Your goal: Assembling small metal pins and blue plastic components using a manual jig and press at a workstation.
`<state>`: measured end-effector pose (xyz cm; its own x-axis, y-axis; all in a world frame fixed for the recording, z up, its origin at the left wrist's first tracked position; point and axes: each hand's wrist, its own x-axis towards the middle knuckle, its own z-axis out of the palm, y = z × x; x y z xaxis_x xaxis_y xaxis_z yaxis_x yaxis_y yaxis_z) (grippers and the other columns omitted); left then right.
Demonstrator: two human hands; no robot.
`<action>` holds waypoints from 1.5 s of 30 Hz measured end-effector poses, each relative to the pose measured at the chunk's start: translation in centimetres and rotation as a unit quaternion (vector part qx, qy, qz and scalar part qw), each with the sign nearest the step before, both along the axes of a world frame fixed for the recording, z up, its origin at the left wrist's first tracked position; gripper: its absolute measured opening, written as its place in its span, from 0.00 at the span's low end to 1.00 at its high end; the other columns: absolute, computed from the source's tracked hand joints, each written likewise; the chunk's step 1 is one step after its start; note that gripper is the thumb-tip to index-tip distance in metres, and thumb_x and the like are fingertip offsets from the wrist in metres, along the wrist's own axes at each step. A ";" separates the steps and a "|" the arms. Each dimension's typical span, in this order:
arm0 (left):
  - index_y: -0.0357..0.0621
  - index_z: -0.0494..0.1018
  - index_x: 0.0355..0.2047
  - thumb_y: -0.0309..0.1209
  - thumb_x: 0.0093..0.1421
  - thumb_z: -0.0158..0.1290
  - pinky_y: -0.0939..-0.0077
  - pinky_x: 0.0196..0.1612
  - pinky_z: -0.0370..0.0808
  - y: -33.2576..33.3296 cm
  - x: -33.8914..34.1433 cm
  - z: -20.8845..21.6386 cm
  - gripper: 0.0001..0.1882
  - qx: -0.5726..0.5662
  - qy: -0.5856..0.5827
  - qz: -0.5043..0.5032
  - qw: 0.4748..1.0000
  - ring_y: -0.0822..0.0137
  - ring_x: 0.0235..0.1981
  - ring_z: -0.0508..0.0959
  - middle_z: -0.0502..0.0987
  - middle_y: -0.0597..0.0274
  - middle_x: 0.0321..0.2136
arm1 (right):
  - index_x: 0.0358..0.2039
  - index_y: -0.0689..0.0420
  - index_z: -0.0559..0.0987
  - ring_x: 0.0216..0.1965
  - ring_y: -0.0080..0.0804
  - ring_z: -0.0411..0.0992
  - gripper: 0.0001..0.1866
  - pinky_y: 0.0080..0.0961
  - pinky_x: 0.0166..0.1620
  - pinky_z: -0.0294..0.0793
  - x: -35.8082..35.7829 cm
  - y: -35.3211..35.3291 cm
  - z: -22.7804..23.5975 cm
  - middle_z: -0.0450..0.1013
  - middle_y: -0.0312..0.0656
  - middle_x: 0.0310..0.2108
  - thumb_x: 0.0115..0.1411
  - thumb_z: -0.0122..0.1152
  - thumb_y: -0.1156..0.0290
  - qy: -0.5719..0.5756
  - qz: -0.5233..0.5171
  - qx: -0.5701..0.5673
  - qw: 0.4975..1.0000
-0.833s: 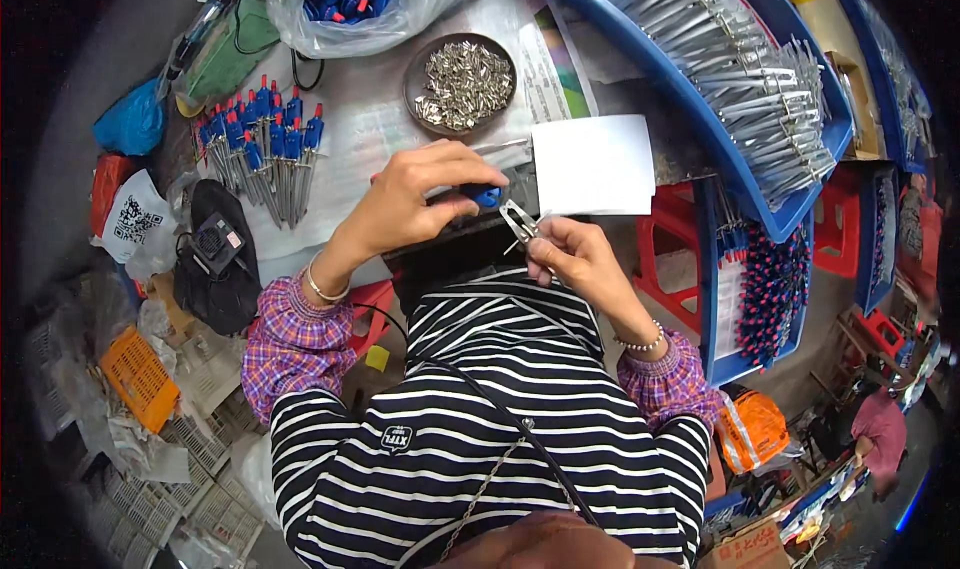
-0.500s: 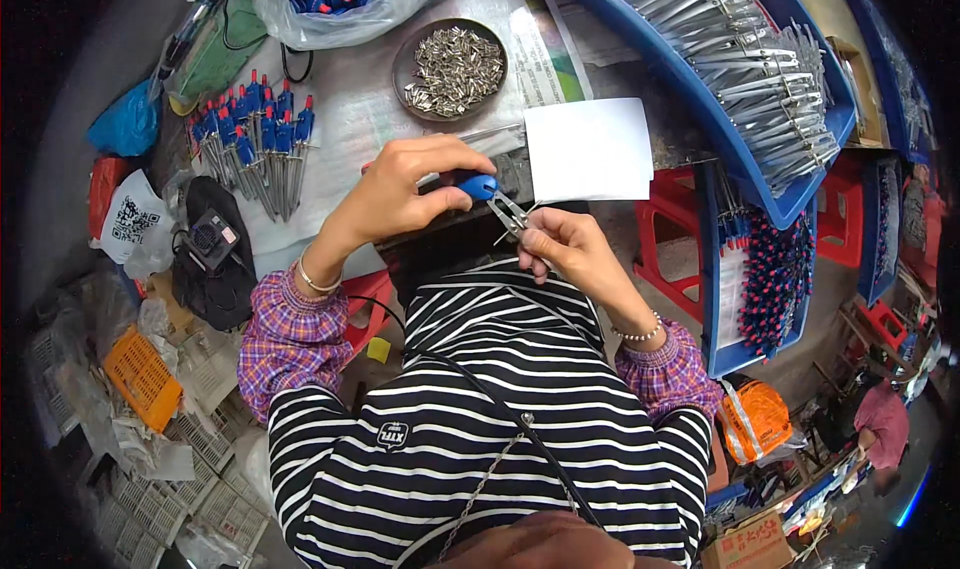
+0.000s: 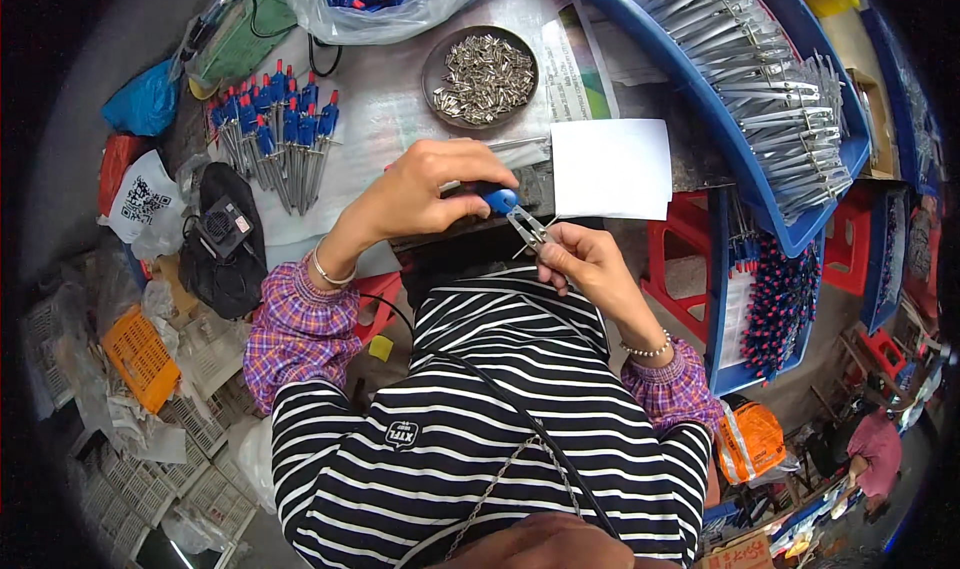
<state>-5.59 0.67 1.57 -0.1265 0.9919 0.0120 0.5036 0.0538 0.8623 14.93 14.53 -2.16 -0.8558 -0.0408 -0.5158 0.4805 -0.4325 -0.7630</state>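
Between my two hands is a small tool with a blue plastic head (image 3: 501, 201) and a slim, slotted metal body (image 3: 526, 228); its exact kind is unclear. My left hand (image 3: 440, 189) is closed around the blue head, hiding part of it. Thumb and fingers of my right hand (image 3: 585, 265) pinch the metal body near its lower end, where a thin cross pin shows. Just beyond my hands stands a round bowl of small metal pins (image 3: 484, 77). White paper sheets (image 3: 611, 169) lie to the right of it.
Similar blue-headed tools with red tips (image 3: 280, 134) are piled at left. A plastic bag (image 3: 400, 19) of blue parts lies at the back. A blue tray of metal pieces (image 3: 700, 109) overhangs at right, above a lower blue tray (image 3: 735, 374) and red stools (image 3: 672, 299).
Both hands and the tool appear slightly farther right and lower, but the whole surroundings shift likewise, as the view has moved. The grip of each hand looks unchanged.
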 end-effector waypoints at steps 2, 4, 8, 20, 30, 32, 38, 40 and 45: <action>0.36 0.76 0.36 0.19 0.41 0.59 0.70 0.40 0.74 0.0 -0.1 -0.1 0.18 0.013 0.009 0.007 1.000 0.58 0.35 0.78 0.78 0.54 0.33 | 0.30 0.61 0.74 0.20 0.11 0.63 0.10 0.09 0.23 0.64 0.0 0.1 0.0 0.69 0.31 0.22 0.64 0.51 0.68 0.000 0.000 0.009 1.000; 0.36 0.77 0.36 0.19 0.41 0.59 0.70 0.39 0.74 0.0 0.0 -0.2 0.18 0.009 0.001 0.001 1.000 0.58 0.35 0.78 0.78 0.53 0.32 | 0.31 0.61 0.74 0.20 0.11 0.63 0.09 0.09 0.23 0.63 0.0 0.2 0.0 0.69 0.30 0.21 0.64 0.51 0.68 0.005 0.016 0.021 1.000; 0.36 0.77 0.36 0.19 0.41 0.60 0.71 0.38 0.74 0.4 0.3 -0.1 0.17 -0.001 -0.029 -0.007 1.000 0.59 0.34 0.79 0.79 0.53 0.32 | 0.31 0.60 0.74 0.20 0.11 0.62 0.09 0.08 0.23 0.62 -0.2 0.1 0.1 0.69 0.30 0.21 0.64 0.51 0.69 0.004 0.016 0.040 0.999; 0.38 0.78 0.35 0.28 0.43 0.63 0.73 0.33 0.74 0.5 0.4 -0.8 0.16 -0.027 -0.058 -0.015 0.998 0.62 0.29 0.79 0.79 0.56 0.28 | 0.32 0.61 0.74 0.19 0.10 0.61 0.09 0.09 0.21 0.59 -0.2 -0.1 0.2 0.69 0.29 0.21 0.64 0.51 0.69 0.018 0.014 0.040 0.999; 0.37 0.77 0.34 0.28 0.44 0.62 0.75 0.30 0.74 -0.3 1.4 -1.2 0.15 -0.076 -0.064 -0.036 0.994 0.63 0.26 0.80 0.79 0.55 0.25 | 0.30 0.62 0.76 0.19 0.11 0.61 0.08 0.11 0.22 0.58 -0.2 -0.3 -0.1 0.69 0.29 0.18 0.61 0.53 0.70 0.012 0.031 0.057 0.998; 0.39 0.77 0.34 0.25 0.41 0.63 0.76 0.25 0.71 -0.3 1.8 -1.3 0.16 -0.045 -0.062 -0.007 0.997 0.65 0.23 0.78 0.79 0.57 0.26 | 0.30 0.60 0.75 0.18 0.09 0.59 0.08 0.08 0.21 0.55 -0.1 -0.6 -0.3 0.68 0.27 0.19 0.62 0.52 0.69 0.018 0.028 0.048 0.998; 0.37 0.77 0.34 0.29 0.45 0.62 0.75 0.30 0.74 -0.4 2.1 -1.3 0.15 -0.089 -0.067 -0.020 0.994 0.62 0.26 0.80 0.80 0.54 0.27 | 0.32 0.60 0.76 0.19 0.09 0.60 0.09 0.07 0.21 0.56 -0.2 -0.7 -0.2 0.68 0.27 0.20 0.62 0.52 0.69 -0.010 0.042 0.023 0.999; 0.38 0.77 0.34 0.29 0.45 0.63 0.76 0.29 0.74 -0.3 2.0 -1.4 0.15 -0.089 -0.065 -0.019 0.994 0.62 0.26 0.80 0.80 0.54 0.27 | 0.32 0.60 0.76 0.19 0.09 0.59 0.09 0.08 0.21 0.56 -0.1 -0.7 -0.3 0.68 0.27 0.20 0.62 0.52 0.69 -0.007 0.029 0.023 0.999; 0.39 0.78 0.34 0.30 0.44 0.63 0.77 0.28 0.74 -0.5 2.5 -1.8 0.15 -0.076 -0.052 0.010 0.996 0.63 0.25 0.80 0.80 0.55 0.27 | 0.30 0.61 0.75 0.18 0.09 0.58 0.09 0.09 0.21 0.56 -0.1 -0.3 0.1 0.67 0.27 0.19 0.62 0.51 0.69 0.005 0.030 0.051 0.998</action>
<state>-3.10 0.17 -0.20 -0.1395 0.9785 -0.1520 0.4098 0.1968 0.8907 14.81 14.24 -2.10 -0.8590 -0.0393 -0.5105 0.4943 -0.3234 -0.8069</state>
